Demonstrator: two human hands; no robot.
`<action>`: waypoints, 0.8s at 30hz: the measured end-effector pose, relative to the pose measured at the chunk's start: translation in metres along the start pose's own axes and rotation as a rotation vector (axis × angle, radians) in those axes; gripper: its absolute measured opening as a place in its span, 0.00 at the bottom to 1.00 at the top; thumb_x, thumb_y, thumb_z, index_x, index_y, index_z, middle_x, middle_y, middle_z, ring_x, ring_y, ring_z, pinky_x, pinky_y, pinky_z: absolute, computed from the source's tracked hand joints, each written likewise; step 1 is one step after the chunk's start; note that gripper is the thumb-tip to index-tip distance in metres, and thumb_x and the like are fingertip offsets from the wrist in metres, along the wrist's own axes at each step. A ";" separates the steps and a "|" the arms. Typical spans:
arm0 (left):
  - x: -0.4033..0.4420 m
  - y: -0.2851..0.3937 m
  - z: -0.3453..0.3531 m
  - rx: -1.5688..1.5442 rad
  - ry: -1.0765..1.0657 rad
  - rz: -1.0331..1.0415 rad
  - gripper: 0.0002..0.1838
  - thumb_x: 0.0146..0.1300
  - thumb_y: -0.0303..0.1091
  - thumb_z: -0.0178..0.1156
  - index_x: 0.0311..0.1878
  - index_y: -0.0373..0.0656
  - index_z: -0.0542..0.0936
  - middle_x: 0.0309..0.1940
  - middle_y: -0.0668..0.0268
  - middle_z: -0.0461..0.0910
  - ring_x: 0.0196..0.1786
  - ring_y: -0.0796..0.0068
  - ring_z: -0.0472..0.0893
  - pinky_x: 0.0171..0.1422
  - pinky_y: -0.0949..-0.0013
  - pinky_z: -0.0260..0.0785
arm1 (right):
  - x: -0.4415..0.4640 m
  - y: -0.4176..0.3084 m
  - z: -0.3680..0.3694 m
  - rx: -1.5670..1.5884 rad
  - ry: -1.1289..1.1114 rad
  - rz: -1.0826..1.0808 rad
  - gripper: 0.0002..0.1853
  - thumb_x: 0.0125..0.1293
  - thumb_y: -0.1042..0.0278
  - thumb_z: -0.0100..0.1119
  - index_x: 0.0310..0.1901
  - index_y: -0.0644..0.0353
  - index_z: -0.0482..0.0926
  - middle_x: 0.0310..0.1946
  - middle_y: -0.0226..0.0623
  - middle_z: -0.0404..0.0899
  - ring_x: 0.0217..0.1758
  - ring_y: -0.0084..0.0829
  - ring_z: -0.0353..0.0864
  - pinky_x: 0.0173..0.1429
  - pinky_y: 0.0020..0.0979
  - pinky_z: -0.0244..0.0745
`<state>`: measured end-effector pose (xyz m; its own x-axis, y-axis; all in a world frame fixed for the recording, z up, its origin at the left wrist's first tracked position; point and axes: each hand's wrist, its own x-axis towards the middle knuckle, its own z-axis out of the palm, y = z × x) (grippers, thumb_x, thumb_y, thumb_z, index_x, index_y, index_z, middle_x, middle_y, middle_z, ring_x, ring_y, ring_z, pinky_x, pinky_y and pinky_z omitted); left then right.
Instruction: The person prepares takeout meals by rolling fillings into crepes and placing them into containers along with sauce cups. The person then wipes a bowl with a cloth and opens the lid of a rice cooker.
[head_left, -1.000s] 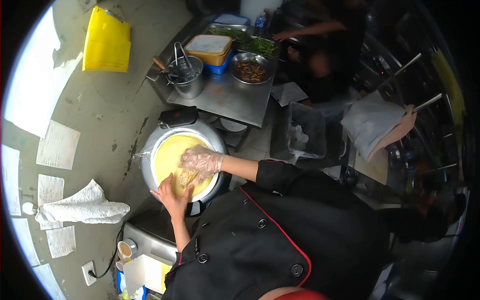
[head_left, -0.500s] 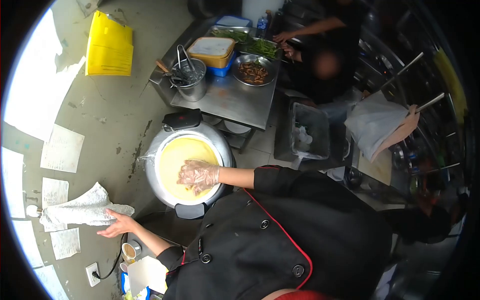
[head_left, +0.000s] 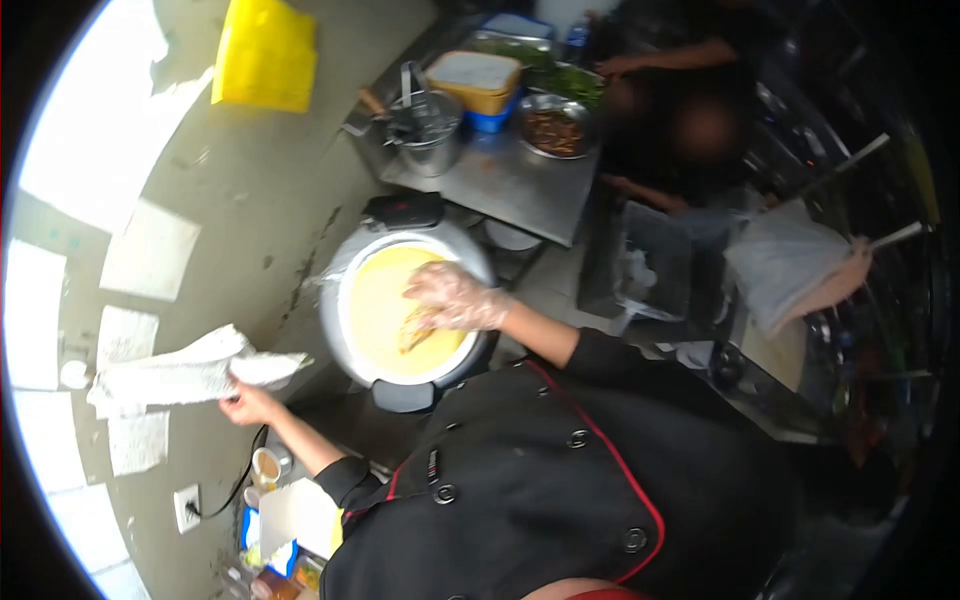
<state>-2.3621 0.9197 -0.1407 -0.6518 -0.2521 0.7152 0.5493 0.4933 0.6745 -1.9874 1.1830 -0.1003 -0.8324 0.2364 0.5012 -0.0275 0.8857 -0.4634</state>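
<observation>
My right hand (head_left: pixel 455 297), in a clear plastic glove, is over the round pot (head_left: pixel 341 345) of pale yellow batter or liquid (head_left: pixel 375 300). Its fingers are closed round a lumpy, coated piece of food (head_left: pixel 413 327) at the surface. My bare left hand (head_left: pixel 250 403) is out to the left at the wall, its fingers closed on the lower edge of a white towel (head_left: pixel 170 380). The towel hangs from a round knob (head_left: pixel 74 374) and is pulled out towards the hand.
Beyond the pot a steel table (head_left: pixel 500 190) bears a bucket of utensils (head_left: pixel 430 150), stacked tubs (head_left: pixel 475 80) and a bowl of brown food (head_left: pixel 553 130). A co-worker's arm (head_left: pixel 670 58) reaches in behind. An open box (head_left: pixel 295 515) stands at lower left.
My left hand has left the pot and gone left to the towel, taking hold of it. My right hand has stayed at the pot, and the lumpy piece shows again. The view has shifted.
</observation>
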 end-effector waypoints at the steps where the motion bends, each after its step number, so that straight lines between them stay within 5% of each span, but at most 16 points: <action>1: 0.001 0.003 0.000 0.098 -0.053 -0.220 0.22 0.51 0.42 0.78 0.28 0.34 0.78 0.27 0.59 0.82 0.29 0.71 0.77 0.36 0.63 0.72 | -0.001 0.001 -0.002 0.042 -0.012 0.033 0.27 0.54 0.47 0.68 0.51 0.56 0.81 0.53 0.41 0.76 0.58 0.45 0.74 0.65 0.43 0.68; 5: -0.008 0.021 -0.007 0.105 -0.023 -0.247 0.32 0.47 0.49 0.79 0.42 0.35 0.73 0.29 0.59 0.75 0.29 0.65 0.74 0.38 0.62 0.72 | -0.005 0.015 -0.018 -0.009 -0.041 -0.018 0.29 0.58 0.46 0.66 0.57 0.56 0.78 0.56 0.43 0.75 0.62 0.44 0.71 0.68 0.44 0.64; 8: -0.028 0.056 -0.021 0.266 0.062 -0.044 0.45 0.43 0.50 0.80 0.56 0.34 0.65 0.53 0.50 0.64 0.55 0.50 0.68 0.60 0.51 0.64 | 0.001 0.028 -0.037 -0.035 -0.092 0.120 0.28 0.60 0.47 0.65 0.57 0.56 0.77 0.56 0.42 0.76 0.61 0.44 0.72 0.68 0.43 0.66; 11: -0.058 0.099 -0.046 0.201 0.010 0.305 0.39 0.50 0.39 0.74 0.57 0.29 0.61 0.53 0.50 0.62 0.60 0.49 0.63 0.67 0.47 0.56 | -0.011 0.055 -0.043 -0.112 -0.110 0.157 0.23 0.62 0.53 0.64 0.55 0.56 0.79 0.53 0.43 0.78 0.59 0.45 0.74 0.65 0.42 0.69; 14: -0.098 0.140 -0.063 -0.026 -0.307 0.290 0.32 0.51 0.33 0.72 0.56 0.30 0.68 0.60 0.47 0.60 0.65 0.48 0.61 0.72 0.48 0.53 | -0.022 0.067 -0.039 -0.085 -0.159 0.159 0.13 0.63 0.64 0.61 0.48 0.55 0.82 0.48 0.41 0.81 0.55 0.45 0.77 0.62 0.42 0.71; 17: -0.130 0.158 -0.075 -0.077 -0.658 0.312 0.22 0.47 0.38 0.73 0.47 0.50 0.81 0.60 0.58 0.68 0.68 0.54 0.65 0.74 0.38 0.41 | -0.025 0.068 -0.035 -0.026 -0.179 0.097 0.10 0.62 0.70 0.60 0.45 0.55 0.84 0.45 0.40 0.82 0.52 0.44 0.78 0.61 0.41 0.72; 22: -0.163 0.189 -0.090 -0.186 -0.962 0.460 0.13 0.49 0.37 0.73 0.40 0.58 0.85 0.54 0.65 0.73 0.64 0.60 0.70 0.75 0.33 0.39 | -0.028 0.059 -0.038 -0.038 0.000 0.163 0.09 0.63 0.71 0.57 0.42 0.52 0.85 0.43 0.41 0.83 0.50 0.41 0.80 0.58 0.40 0.74; 24: -0.174 0.194 -0.093 -0.178 -1.047 0.509 0.14 0.48 0.39 0.73 0.42 0.58 0.87 0.50 0.68 0.73 0.57 0.64 0.71 0.73 0.41 0.47 | -0.033 0.050 -0.040 0.024 0.037 0.251 0.08 0.62 0.71 0.60 0.42 0.54 0.85 0.42 0.42 0.83 0.48 0.43 0.81 0.56 0.40 0.76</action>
<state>-2.0936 0.9820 -0.1179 -0.4026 0.7878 0.4661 0.8812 0.1958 0.4302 -1.9390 1.2357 -0.1109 -0.7939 0.4624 0.3948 0.1635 0.7878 -0.5938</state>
